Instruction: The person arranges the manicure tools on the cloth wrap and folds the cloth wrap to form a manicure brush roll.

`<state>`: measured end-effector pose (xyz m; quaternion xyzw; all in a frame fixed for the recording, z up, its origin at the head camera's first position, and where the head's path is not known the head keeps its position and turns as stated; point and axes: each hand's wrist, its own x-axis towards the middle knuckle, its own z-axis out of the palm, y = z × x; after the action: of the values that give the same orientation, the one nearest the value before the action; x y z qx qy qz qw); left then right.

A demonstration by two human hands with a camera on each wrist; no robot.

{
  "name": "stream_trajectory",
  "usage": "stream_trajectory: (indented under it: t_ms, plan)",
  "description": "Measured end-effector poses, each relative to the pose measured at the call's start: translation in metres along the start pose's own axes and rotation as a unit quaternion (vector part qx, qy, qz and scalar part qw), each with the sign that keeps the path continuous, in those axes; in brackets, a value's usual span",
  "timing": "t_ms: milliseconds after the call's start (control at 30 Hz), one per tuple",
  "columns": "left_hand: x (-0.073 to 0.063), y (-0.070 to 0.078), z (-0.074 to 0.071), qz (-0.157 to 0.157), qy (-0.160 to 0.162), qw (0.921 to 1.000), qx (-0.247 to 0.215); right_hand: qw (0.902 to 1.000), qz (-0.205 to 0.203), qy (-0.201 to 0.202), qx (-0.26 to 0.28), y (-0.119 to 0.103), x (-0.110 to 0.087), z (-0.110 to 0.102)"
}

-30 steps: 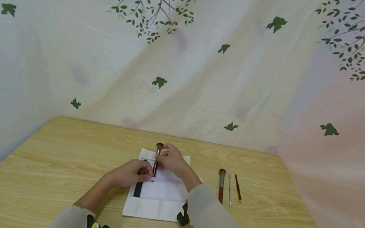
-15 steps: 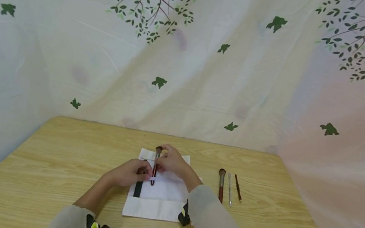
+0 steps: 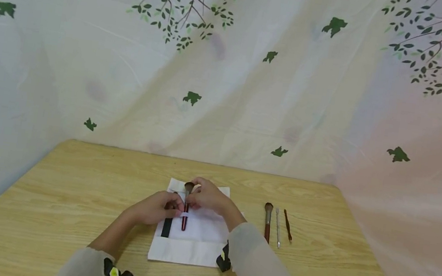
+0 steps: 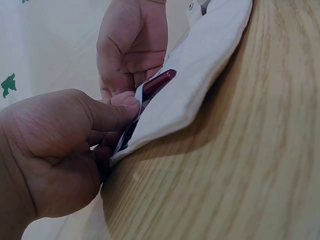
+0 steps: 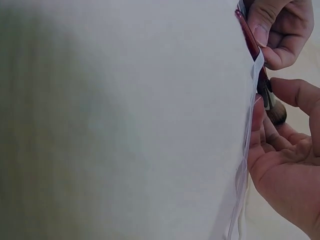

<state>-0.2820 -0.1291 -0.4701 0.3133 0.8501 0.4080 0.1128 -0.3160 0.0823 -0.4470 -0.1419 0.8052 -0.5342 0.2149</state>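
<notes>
Right hand (image 3: pixel 210 197) pinches 1 brush (image 3: pixel 187 206) near bristles (image 3: pixel 189 186); left hand (image 3: pixel 156 209), beside handle (image 3: pixel 184 224), pinches white band (image 3: pixel 185 214) around it.

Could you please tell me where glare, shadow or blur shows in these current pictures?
Head view: a small bright glare on the table near the picture's bottom edge; left wrist view: a soft shadow on the table along the white cloth; right wrist view: the left side dim and blurred, the brush sharper.

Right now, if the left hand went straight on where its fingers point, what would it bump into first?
Most likely the brush, which runs through the white band that the left hand pinches. They may already be touching; the pictures don't make that clear.
</notes>
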Motion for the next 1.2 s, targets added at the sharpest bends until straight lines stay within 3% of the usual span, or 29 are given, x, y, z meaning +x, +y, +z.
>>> stream_trajectory:
  t_ms: [833, 967, 1200]
  plan:
    - [-0.0023, -0.0005, 0.0010, 0.011, -0.003, 0.9998, -0.018, 0.9966, -0.022, 0.005, -0.079, 0.0064, 0.0020, -0.0032]
    - [-0.0024, -0.0006, 0.0009, 0.002, -0.006, 0.9999, -0.014, 0.9961, -0.021, 0.010, -0.085, 0.0067, 0.0020, -0.0031]
    - [-0.0034, 0.0018, 0.0001, 0.002, -0.005, 0.9998, -0.018, 0.9939, -0.023, -0.014, -0.107, 0.0051, -0.0005, -0.0088]
